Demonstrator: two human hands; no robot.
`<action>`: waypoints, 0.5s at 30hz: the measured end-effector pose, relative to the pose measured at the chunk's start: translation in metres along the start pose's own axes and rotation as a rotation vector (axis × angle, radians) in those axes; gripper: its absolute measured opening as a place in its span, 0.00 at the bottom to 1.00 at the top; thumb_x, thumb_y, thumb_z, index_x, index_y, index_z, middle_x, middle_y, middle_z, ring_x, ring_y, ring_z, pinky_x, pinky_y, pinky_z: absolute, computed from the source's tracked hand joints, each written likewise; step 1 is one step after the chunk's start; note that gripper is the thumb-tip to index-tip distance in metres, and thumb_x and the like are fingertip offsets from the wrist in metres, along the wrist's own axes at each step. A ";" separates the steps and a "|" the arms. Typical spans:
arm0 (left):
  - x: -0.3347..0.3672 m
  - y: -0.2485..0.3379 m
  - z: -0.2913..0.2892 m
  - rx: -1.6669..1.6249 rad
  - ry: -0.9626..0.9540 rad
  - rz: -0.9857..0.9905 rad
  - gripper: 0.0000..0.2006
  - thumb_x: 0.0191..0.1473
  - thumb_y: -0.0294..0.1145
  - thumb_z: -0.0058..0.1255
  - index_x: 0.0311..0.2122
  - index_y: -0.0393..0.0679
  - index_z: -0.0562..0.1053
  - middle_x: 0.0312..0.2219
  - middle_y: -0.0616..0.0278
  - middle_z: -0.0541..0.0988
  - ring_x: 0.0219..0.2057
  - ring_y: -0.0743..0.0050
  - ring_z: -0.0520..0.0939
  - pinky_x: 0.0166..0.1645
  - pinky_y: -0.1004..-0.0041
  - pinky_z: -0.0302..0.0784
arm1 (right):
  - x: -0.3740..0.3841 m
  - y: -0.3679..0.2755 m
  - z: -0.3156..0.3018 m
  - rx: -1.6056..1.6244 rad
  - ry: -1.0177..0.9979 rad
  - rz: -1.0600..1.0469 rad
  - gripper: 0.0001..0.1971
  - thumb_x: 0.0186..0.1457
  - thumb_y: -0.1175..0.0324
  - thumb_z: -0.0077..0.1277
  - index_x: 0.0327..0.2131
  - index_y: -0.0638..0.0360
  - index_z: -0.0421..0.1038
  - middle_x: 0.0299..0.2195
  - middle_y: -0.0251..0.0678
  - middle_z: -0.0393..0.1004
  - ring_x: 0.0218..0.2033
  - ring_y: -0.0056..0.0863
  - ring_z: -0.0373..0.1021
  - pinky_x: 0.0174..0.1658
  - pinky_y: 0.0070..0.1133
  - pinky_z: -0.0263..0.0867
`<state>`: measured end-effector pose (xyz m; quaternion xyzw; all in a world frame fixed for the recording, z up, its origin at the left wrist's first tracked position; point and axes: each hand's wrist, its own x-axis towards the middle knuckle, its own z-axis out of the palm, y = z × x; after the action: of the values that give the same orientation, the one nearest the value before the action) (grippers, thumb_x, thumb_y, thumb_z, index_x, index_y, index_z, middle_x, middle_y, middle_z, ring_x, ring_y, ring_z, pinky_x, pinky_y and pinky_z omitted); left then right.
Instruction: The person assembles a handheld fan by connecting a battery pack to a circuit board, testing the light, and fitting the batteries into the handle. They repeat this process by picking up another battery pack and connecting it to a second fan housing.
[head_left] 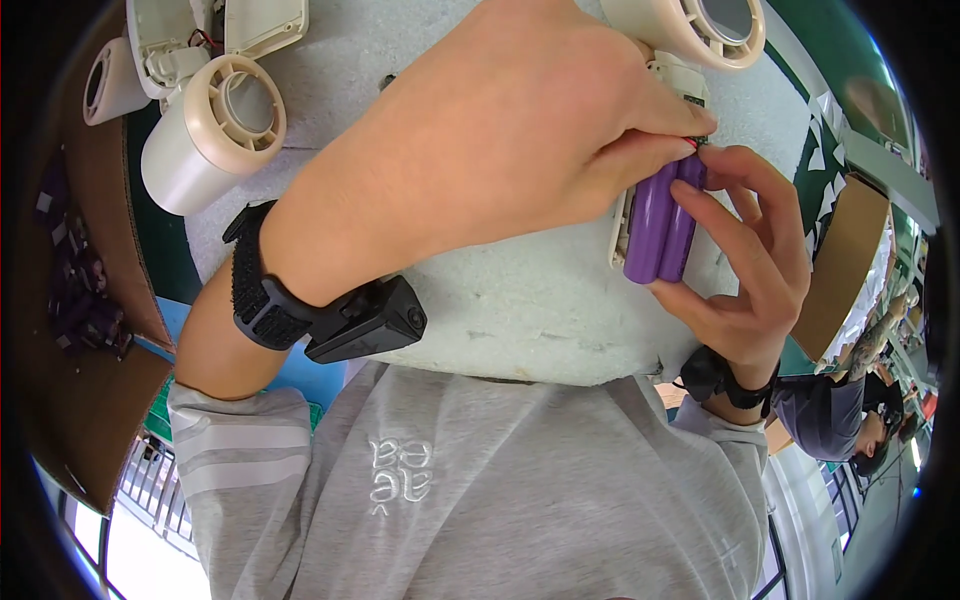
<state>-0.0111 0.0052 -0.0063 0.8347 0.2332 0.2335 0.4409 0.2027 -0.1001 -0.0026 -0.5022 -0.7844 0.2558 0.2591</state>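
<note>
A purple battery pack of two cylindrical cells (655, 225) lies over a slim white plastic housing (618, 240). My right hand (760, 255) grips the pack from the right, with fingertips on its side and at its lower end. From the left, my left hand (560, 110) reaches across and pinches at the pack's upper end. A bit of red wire shows at those fingertips; exactly what they pinch is hidden. Above, the housing joins a white cylindrical head with a slotted ring (715, 35), partly cut off by the upper edge.
At the upper left stand a similar white cylindrical unit (205, 135) and an opened white housing (265, 28) on the pale foam-like work surface (500, 310). A cardboard box (145, 230) at left holds several purple packs. Another carton (845, 265) and a person (825, 415) are at right.
</note>
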 end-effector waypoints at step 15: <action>0.028 0.001 -0.015 -0.112 -0.166 -0.154 0.11 0.50 0.32 0.57 0.39 0.43 0.77 0.24 0.55 0.77 0.22 0.56 0.78 0.26 0.69 0.73 | -0.008 -0.004 0.015 -0.013 0.129 0.066 0.21 0.33 0.75 0.67 0.37 0.68 0.76 0.51 0.52 0.66 0.48 0.42 0.69 0.52 0.39 0.69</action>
<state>0.0018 0.0310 0.0069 0.8047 0.2459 0.1417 0.5214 0.1930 -0.1109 -0.0127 -0.5450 -0.7507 0.2262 0.2971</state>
